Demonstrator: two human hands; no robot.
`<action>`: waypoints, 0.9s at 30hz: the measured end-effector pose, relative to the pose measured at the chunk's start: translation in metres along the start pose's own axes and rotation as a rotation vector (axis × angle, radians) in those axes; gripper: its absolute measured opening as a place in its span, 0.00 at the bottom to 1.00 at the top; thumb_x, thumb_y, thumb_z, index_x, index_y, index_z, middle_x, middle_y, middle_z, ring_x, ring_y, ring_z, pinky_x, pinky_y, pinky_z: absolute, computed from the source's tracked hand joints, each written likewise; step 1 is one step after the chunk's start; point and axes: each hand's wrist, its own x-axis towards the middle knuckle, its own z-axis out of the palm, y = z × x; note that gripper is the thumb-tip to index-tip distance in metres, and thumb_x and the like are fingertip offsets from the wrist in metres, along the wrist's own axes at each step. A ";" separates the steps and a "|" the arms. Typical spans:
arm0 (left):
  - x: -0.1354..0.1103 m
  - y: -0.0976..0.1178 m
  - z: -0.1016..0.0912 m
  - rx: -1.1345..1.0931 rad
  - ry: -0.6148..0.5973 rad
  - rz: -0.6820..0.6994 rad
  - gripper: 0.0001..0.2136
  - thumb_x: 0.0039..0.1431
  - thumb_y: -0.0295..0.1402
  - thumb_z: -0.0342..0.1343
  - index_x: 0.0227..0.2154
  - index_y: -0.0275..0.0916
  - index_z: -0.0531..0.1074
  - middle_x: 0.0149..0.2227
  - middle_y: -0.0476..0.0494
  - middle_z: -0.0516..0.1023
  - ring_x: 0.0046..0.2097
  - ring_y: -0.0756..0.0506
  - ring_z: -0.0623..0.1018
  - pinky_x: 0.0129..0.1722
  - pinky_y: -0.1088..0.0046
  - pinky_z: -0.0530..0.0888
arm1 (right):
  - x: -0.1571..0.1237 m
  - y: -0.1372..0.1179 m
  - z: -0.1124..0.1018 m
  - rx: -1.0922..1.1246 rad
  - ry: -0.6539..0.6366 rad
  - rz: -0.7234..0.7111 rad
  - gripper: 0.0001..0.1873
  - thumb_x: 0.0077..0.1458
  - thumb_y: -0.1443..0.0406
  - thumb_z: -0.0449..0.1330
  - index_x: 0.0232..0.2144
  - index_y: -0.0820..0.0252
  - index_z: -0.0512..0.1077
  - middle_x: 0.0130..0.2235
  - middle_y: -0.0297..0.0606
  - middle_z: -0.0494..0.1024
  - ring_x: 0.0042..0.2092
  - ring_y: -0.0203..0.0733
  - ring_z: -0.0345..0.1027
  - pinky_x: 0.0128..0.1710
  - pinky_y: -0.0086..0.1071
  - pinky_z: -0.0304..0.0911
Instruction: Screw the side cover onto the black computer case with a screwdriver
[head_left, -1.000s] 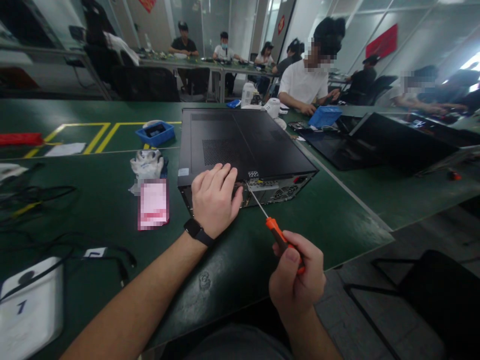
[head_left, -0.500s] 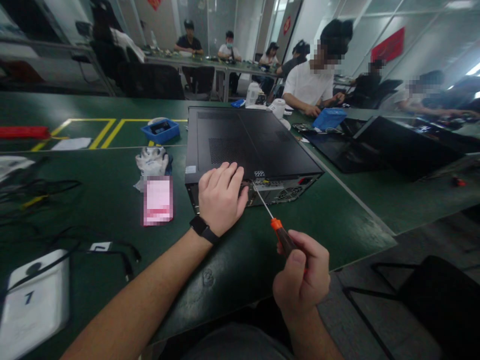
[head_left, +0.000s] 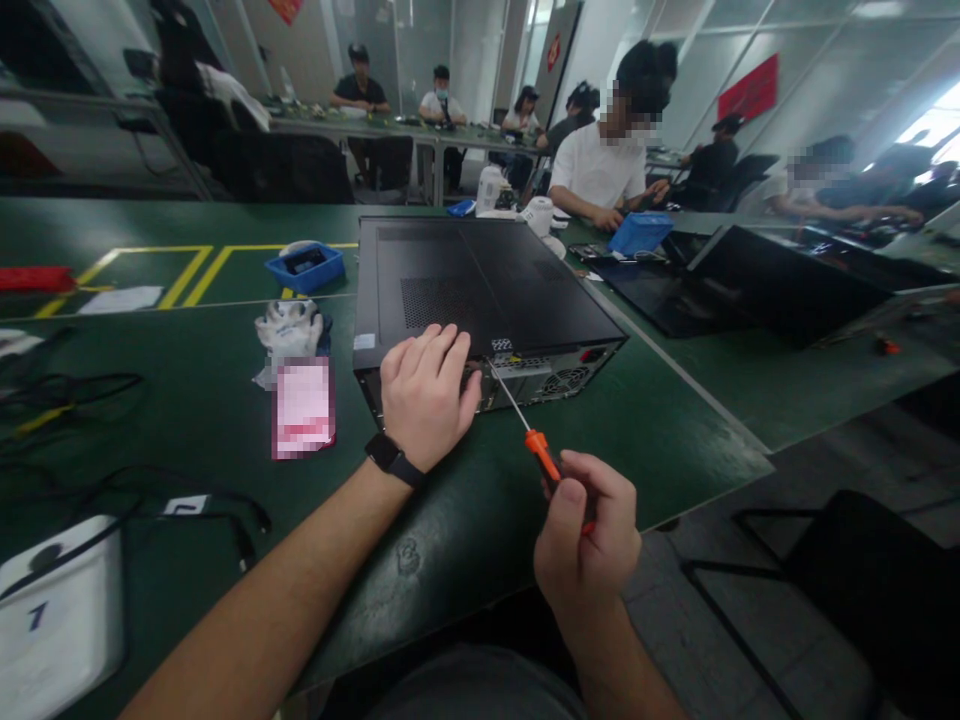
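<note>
A black desktop computer case (head_left: pixel 480 270) lies on its side on the green table, its rear panel with fan grille and ports facing me. My left hand (head_left: pixel 426 395), with a dark watch on the wrist, lies over the near top edge of the case, fingers stretched out on the cover; its palm hides part of the rear panel. In my right hand (head_left: pixel 589 525) is an orange and dark screwdriver (head_left: pixel 536 445), gripped by the handle. Its long shaft points up and left, with the tip at the rear panel's upper edge beside my left thumb. Any screw there is too small to make out.
Left of the case are a blue tray (head_left: pixel 306 268), gloves (head_left: pixel 291 330) and a pink-and-white packet (head_left: pixel 303 405). Black cables (head_left: pixel 217 515) and a white box (head_left: pixel 64 610) lie nearer me. Dark panels (head_left: pixel 787 275) stand at right; a person in white (head_left: pixel 600 170) works behind.
The screwdriver handle has turned in my right hand, showing more orange, while its tip stays at the same spot. My left hand keeps its place on the case. The view has shifted slightly.
</note>
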 end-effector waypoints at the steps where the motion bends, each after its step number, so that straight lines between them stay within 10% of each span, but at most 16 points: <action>1: 0.000 0.000 0.000 0.003 0.003 0.004 0.21 0.66 0.34 0.56 0.60 0.39 0.73 0.62 0.35 0.76 0.65 0.34 0.73 0.64 0.49 0.64 | 0.000 0.000 0.000 0.001 0.000 0.002 0.14 0.64 0.65 0.58 0.51 0.58 0.72 0.41 0.40 0.81 0.34 0.39 0.79 0.33 0.32 0.74; 27: -0.002 -0.002 0.002 0.014 0.002 0.020 0.22 0.66 0.34 0.56 0.62 0.40 0.71 0.63 0.36 0.75 0.66 0.34 0.72 0.65 0.49 0.63 | 0.005 -0.005 -0.001 -0.008 -0.031 -0.016 0.09 0.65 0.67 0.57 0.47 0.58 0.72 0.37 0.37 0.80 0.33 0.39 0.78 0.33 0.33 0.75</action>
